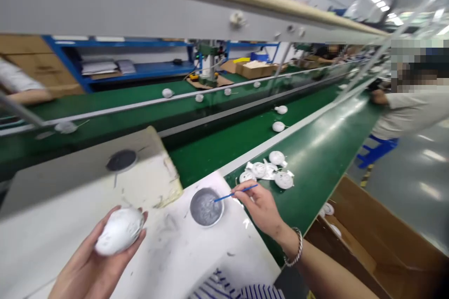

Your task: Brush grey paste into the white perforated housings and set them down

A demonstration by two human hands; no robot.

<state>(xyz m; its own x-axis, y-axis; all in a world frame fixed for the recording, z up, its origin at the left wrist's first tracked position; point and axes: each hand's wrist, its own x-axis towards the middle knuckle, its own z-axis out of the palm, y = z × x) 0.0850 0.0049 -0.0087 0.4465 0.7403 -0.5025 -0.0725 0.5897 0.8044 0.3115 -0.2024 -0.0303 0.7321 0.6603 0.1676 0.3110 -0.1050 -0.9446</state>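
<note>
My left hand [93, 266] cups a white rounded part [119, 231] at the lower left, fingers curled under it. My right hand [261, 208], with a bead bracelet on its wrist, pinches a thin blue stick [234, 193] whose tip dips into a small round dish of grey paste [206, 207]. The dish rests on a white work board [196, 261]. Several white round parts [268, 172] lie in a heap on the green table just beyond my right hand.
A green conveyor belt [224, 145] carries more white parts [278, 126] away. A second grey dish [121, 160] sits on a far white board. A cardboard box [368, 238] stands lower right. A seated person [407, 112] works at right; a sleeve [14, 79] shows far left.
</note>
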